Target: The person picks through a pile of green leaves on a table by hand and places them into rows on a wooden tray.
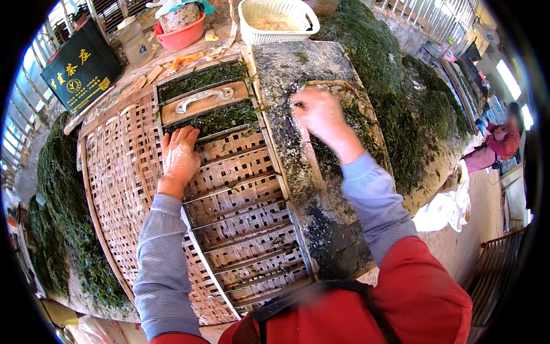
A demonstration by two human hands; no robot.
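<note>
My left hand [180, 157] lies flat with fingers stretched, its tips at the near edge of a strip of dark green, seaweed-like strands [220, 121]. That strip fills one slot of a metal frame [197, 242] with crossbars, laid on a woven bamboo mat [117, 172]. Just beyond is a wooden press block [235, 93] with a metal handle [203, 100], and another green strip [200, 79] fills the far slot. To the right, my right hand [321, 114], a little blurred, is curled closed above a dark board [281, 74] strewn with green bits. What its fingers hold is hidden.
Big heaps of green strands flank the work, one at right [372, 57] and one at left [63, 195]. At the back stand a white plastic basket [278, 35], a red basin [182, 37], a plastic jug [134, 43] and a dark green bag [80, 66]. Another person [504, 137] is far right.
</note>
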